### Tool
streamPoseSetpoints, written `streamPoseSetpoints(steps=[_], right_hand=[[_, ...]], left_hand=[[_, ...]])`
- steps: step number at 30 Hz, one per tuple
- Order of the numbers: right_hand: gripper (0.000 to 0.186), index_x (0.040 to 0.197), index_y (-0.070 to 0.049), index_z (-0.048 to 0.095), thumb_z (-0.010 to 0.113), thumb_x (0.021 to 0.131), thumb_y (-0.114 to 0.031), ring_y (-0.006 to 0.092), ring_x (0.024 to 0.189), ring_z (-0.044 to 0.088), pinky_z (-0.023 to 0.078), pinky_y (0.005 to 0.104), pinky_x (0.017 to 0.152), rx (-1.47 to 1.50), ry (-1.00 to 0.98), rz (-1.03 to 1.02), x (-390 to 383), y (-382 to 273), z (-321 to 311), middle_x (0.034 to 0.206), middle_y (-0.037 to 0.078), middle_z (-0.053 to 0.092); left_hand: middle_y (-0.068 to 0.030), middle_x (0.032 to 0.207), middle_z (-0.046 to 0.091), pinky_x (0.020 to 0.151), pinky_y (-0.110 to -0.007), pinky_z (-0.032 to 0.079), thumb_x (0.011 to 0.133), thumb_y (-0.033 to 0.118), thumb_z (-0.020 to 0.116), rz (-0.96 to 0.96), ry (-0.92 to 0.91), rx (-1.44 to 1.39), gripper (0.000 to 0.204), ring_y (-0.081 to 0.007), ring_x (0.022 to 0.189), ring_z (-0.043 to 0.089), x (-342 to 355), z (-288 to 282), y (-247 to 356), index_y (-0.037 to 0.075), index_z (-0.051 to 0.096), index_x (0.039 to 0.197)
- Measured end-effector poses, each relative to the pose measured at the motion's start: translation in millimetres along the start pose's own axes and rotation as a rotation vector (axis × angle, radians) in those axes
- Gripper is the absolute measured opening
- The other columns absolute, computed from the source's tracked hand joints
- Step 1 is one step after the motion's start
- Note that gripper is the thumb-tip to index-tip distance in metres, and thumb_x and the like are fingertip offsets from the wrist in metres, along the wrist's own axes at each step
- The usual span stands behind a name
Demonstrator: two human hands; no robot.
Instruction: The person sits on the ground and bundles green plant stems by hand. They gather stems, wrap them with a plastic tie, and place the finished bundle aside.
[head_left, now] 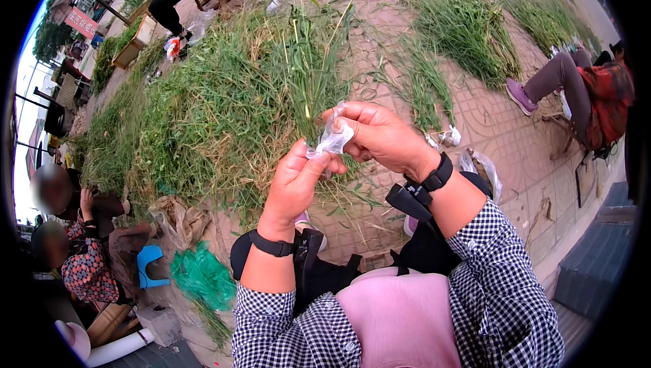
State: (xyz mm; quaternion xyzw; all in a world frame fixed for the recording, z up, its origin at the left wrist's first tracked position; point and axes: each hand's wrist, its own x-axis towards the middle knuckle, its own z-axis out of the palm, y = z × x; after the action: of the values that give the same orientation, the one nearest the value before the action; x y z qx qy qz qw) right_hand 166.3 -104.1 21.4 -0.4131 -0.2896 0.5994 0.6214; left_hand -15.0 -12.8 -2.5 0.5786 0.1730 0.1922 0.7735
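- Handling the bundle of green stalks (306, 73): it stands nearly upright at the butt end, its tips pointing to 12 o'clock; judged light, springy along the stems and easily bent at the leaves.
- Clear plastic film (334, 141) lies around or against the bundle's lower end; how completely it encloses the stems cannot be told. Expect it to be thin, slippery and prone to tearing.
- Grip point: the stem bases, where stalks gather tightest; the leafy tips would likely crush or slip.
- Left hand (293, 177), at 7 o'clock of the film: fingers curled, thumb pressed in, pinching its lower edge; whether it also clasps stems is hidden.
- Right hand (390, 139), at 3 o'clock: thumb and forefinger nearly closed, pinching a gathered fold.
- Outward from the hands: loose grass heap (210, 110) toward 10 o'clock; smaller bundle (426, 90) at 2 o'clock; green plastic bag (203, 276) between 7 and 8 o'clock.
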Motion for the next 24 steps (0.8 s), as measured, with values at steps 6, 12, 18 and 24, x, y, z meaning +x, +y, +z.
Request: streamPoseSetpoints(steps=[6,12,18,24], right_hand=[[0.009,0.097,-0.007,0.063,0.058,0.098,-0.015,0.0019,0.061,0.048,0.038,0.0192,0.052,0.021,0.167,-0.107,-1.3,8.7,1.0,0.076,-0.005,0.057],[0.005,0.092,-0.004,0.060,0.060,0.094,-0.008,0.0088,0.066,0.055,0.045,0.0239,0.061,-0.368,0.261,-0.390,-4.6,18.2,5.7,0.082,0.001,0.059],[0.004,0.090,-0.002,0.060,0.061,0.087,0.001,0.0243,0.075,0.057,0.047,0.0329,0.067,-0.800,0.294,-0.799,-0.4,14.4,8.2,0.082,0.009,0.058],[0.008,0.092,-0.003,0.060,0.063,0.086,0.002,0.0226,0.083,0.056,0.045,0.0325,0.077,-0.859,0.283,-0.742,-2.8,10.0,5.7,0.095,0.008,0.059]], left_hand=[[-0.0041,0.087,0.064,0.072,-0.027,0.047,0.102,0.019,0.050,0.000,0.054,-0.071,0.018,-0.0131,0.082,0.063,3.9,2.5,1.5,0.003,0.055,0.108],[-0.0050,0.084,0.063,0.071,-0.028,0.049,0.102,0.022,0.051,-0.057,0.219,-0.042,0.019,-0.0158,0.078,0.063,10.7,0.4,2.5,0.004,0.054,0.105],[-0.0032,0.083,0.064,0.063,-0.022,0.042,0.101,0.021,0.051,-0.137,0.148,0.067,0.016,-0.0122,0.077,0.063,9.0,3.1,6.7,0.006,0.054,0.106],[-0.0028,0.088,0.064,0.067,-0.024,0.044,0.100,0.015,0.052,-0.086,0.081,0.097,0.017,-0.0101,0.081,0.061,6.0,9.4,3.9,0.005,0.054,0.113]])
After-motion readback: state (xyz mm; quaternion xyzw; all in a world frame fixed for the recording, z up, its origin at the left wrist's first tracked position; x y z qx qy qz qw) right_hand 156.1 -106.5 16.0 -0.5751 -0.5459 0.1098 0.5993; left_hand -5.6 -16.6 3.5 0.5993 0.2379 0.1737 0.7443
